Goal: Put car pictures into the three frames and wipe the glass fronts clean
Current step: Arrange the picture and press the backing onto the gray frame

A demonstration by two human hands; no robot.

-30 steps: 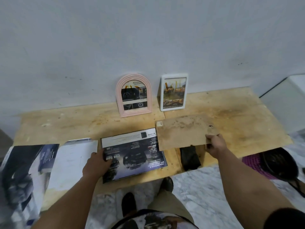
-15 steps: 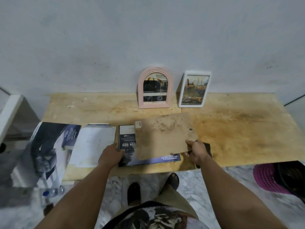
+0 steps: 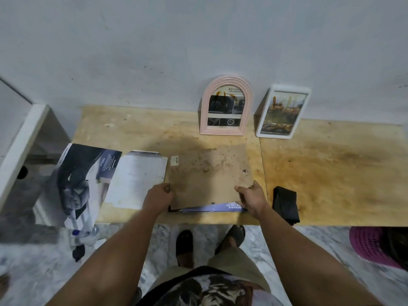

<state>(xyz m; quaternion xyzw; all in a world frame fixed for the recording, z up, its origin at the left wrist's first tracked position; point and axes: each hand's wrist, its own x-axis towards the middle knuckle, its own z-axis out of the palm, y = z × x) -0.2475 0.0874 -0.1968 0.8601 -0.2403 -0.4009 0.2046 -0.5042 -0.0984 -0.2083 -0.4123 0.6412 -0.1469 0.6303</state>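
Backing board (image 3: 209, 175), brown and stained, lies flat at bench (image 3: 331, 173) front edge over a car picture (image 3: 212, 208), w/ only a blue strip of it showing below. Left hand (image 3: 157, 195) grips board's left edge, fingers curled; right hand (image 3: 251, 195) grips its lower right corner. Pink arched frame (image 3: 226, 107) & white frame (image 3: 283, 111) lean on wall behind, each w/ pic inside. Black cloth (image 3: 286, 205) just right of right hand. Brochures (image 3: 136, 180) to the left.

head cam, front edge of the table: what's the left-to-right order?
Car poster hanging off the left edge → white sheet → left hand → brown backing board → right hand → black cloth.
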